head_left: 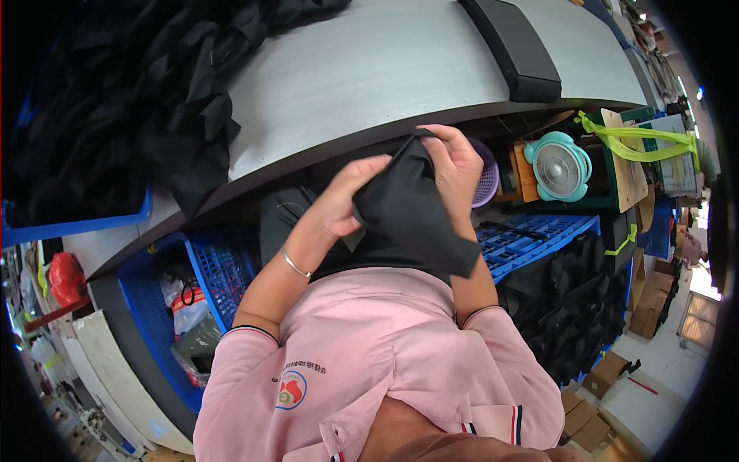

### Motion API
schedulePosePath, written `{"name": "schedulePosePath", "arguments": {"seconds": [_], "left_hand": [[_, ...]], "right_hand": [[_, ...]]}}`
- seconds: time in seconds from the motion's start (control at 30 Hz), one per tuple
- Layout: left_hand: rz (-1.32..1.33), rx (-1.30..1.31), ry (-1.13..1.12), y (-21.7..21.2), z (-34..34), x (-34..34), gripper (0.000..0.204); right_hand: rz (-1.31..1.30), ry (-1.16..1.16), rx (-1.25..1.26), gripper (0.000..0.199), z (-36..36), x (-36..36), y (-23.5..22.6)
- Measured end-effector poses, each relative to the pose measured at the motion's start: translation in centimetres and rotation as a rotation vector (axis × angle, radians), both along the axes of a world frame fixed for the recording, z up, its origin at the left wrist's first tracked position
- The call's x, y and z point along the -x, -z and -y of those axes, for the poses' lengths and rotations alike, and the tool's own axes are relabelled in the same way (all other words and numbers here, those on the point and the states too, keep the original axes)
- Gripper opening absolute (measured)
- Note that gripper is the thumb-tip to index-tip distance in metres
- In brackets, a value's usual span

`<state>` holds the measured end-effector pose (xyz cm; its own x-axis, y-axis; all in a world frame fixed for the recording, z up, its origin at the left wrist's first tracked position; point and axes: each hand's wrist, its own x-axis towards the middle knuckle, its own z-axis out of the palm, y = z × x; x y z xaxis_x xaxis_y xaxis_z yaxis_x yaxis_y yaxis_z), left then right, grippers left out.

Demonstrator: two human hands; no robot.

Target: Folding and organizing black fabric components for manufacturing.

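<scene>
A piece of black fabric [412, 204] is held up over my lap, in front of the table edge. My left hand [348, 192] grips its left side, with the thumb showing and the other fingers largely hidden by the cloth. At the upper corner my right hand [456, 160] pinches the fabric between thumb and fingers. The loose end of the piece drapes down across my right wrist. A metal bangle [295, 262] circles my left wrist.
The grey-white table [323, 77] bears a heap of black fabric [131, 100] at left and a black box-like object [517, 54]. Blue crates [154, 308] stand at left; more black pieces [566, 308] lie at right, near a teal fan [560, 168] and purple basket [486, 177].
</scene>
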<state>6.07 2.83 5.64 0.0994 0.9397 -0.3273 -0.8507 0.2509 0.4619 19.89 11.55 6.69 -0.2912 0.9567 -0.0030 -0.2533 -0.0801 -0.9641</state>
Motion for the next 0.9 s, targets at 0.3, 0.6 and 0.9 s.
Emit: {"name": "schedulePosePath", "arguments": {"seconds": [0.3,0.6,0.9], "left_hand": [[-0.041,-0.078,0.032,-2.0,-2.4,-3.8,0.038],[-0.203,0.245,-0.274,-2.9,-6.9,-0.3,0.053],[-0.472,0.291,-0.091,-3.7,-3.7,-1.6,0.052]], "right_hand": [[0.307,-0.681,-0.177,0.011,6.8,4.7,9.3],[0.312,-0.410,0.099,0.022,5.5,-0.8,8.5],[0.437,-0.104,-0.426,0.014,2.7,-4.5,1.2]]}}
